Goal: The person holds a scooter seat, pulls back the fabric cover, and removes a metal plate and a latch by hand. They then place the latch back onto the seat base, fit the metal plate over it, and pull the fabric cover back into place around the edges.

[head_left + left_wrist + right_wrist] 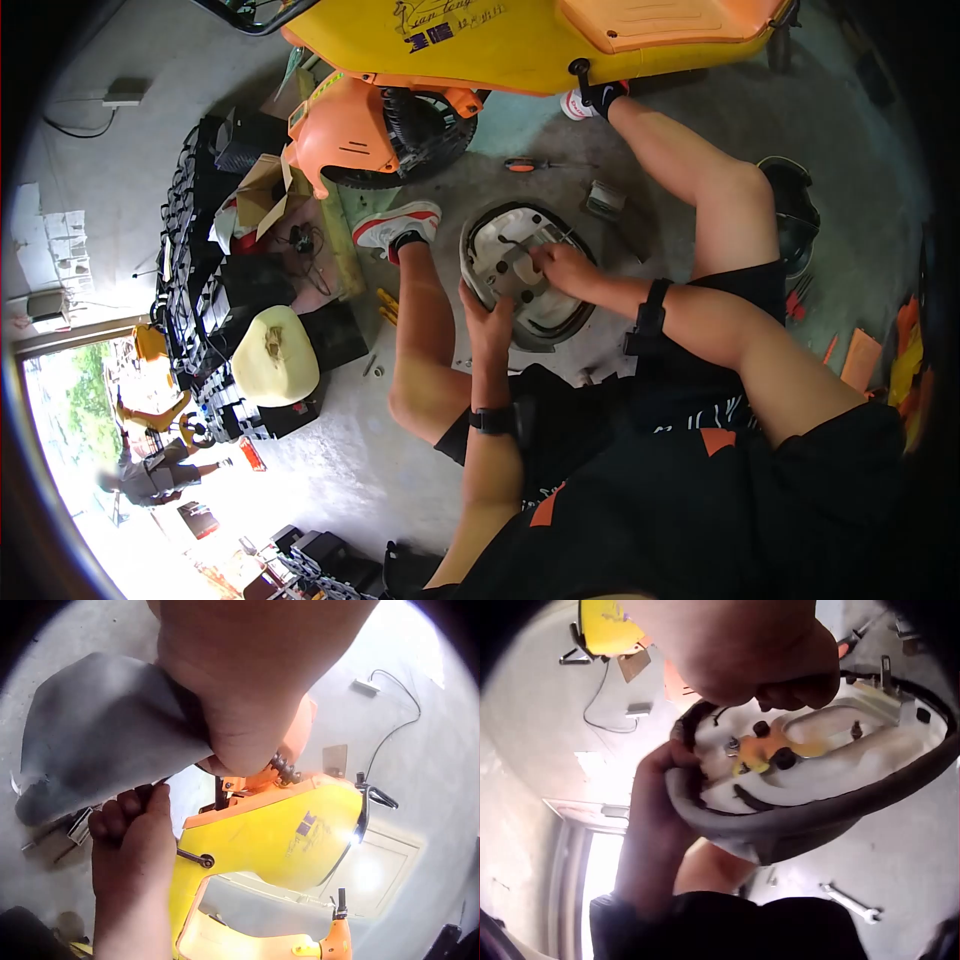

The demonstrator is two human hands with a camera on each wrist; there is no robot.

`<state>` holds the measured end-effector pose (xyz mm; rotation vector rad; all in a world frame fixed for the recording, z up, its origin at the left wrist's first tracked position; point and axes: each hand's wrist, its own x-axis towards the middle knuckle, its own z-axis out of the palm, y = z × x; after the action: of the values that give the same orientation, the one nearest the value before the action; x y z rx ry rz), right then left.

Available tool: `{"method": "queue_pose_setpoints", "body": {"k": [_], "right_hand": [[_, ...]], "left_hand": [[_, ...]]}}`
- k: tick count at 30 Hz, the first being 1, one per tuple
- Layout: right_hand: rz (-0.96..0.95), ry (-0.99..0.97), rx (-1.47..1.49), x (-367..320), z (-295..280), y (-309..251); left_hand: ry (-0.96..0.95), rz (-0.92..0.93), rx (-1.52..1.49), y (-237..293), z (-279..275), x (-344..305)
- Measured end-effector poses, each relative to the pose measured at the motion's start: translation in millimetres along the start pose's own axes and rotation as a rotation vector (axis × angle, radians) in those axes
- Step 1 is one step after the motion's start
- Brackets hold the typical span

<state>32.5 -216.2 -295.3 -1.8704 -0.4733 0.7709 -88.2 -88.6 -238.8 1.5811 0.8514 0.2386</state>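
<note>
An upturned scooter seat point(550, 330) lies between the person's legs, its white underside point(817, 780) facing up and a dark cover wrapped round the rim. The left hand point(488, 322) grips the near-left rim, thumb over the inner edge in the right wrist view. Above the underside, the right hand point(565, 270) has curled fingers, with a small dark thing point(150, 792) at the fingertips; I cannot tell what it is. An orange and yellow patch point(776, 750) and black knobs point(784, 757) show on the base. From the left wrist the seat's grey cover point(97, 735) hides the underside.
A yellow and orange scooter point(470, 45) stands ahead. On the floor are a screwdriver point(522, 165), a wrench point(851, 902), a small box point(605, 200) and a dark helmet point(790, 215). A cream foam seat pad point(275, 355) lies at left, near black crates. Another person point(160, 475) is beyond the doorway.
</note>
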Motion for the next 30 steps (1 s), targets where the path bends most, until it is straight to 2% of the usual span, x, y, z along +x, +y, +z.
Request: {"method": "queue_pose_setpoints", "body": {"k": [1,3,5,9,13,15,22,24,27,30], "right_hand": [[-0.006,-0.002,0.111,3,-4,-7],[-0.005,-0.087,0.081,8,-15,-11],[-0.295,-0.11,-0.182,10,-24,-8],[-0.333,-0.222,-0.276,13,-32,-2],[-0.404,-0.215,-0.42,21,-32,3],[-0.443,-0.029,-0.522,25,-33,3],[-0.544,-0.091,-0.462,33,-54,0],[-0.557,-0.121,-0.415,34,-58,-2],[-0.565,-0.127,-0.378,28,-55,-10],[-0.546,-0.111,-0.433,26,-49,-10]], "left_hand": [[0.004,-0.004,0.004,-2,-3,0],[-0.005,0.101,0.065,-7,-5,2],[-0.036,0.13,0.083,-11,-10,4],[-0.098,0.211,0.191,1,-9,2],[-0.102,0.265,0.227,0,-7,2],[-0.106,0.28,0.269,-1,-9,3],[-0.144,0.276,0.233,-1,-7,2],[-0.101,0.21,0.037,-5,-5,4],[-0.107,0.17,0.026,0,-6,4],[-0.11,0.23,0.139,10,-4,-1]]}}
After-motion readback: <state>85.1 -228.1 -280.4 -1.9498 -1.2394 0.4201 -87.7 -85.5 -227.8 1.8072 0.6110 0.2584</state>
